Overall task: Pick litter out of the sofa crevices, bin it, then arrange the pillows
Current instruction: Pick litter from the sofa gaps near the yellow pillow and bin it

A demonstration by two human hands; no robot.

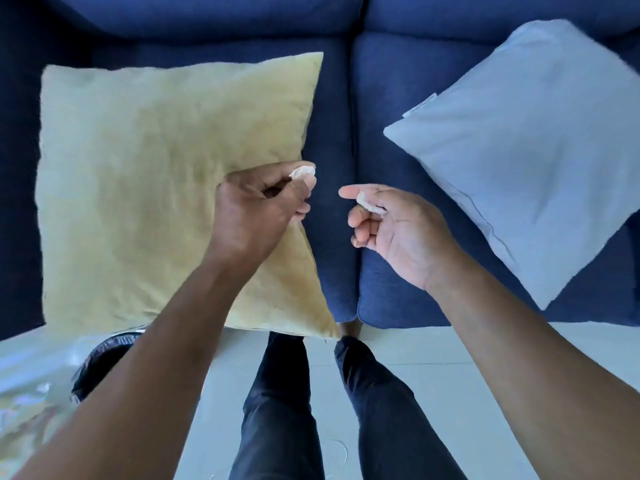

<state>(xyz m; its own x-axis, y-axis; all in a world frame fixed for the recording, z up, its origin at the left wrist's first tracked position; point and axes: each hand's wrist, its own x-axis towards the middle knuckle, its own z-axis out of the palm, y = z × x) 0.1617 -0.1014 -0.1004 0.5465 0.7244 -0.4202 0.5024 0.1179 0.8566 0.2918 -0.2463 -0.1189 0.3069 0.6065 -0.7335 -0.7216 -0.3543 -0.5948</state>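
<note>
Head view: left hand (263,206) pinches a white scrap (303,172) over the yellow pillow (156,174); right hand (391,230), half-curled, holds another scrap (370,204) above the sofa (398,98) centre crevice

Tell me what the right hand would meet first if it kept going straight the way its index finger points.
Probably the left hand, across a small gap from the right hand; its index finger points leftward at it. If it passed above or below, the yellow pillow comes next. Depth is unclear.

light: soft, even, cool blue cast | shadows: faint | blur: slight | edges: wide-angle bowed
</note>
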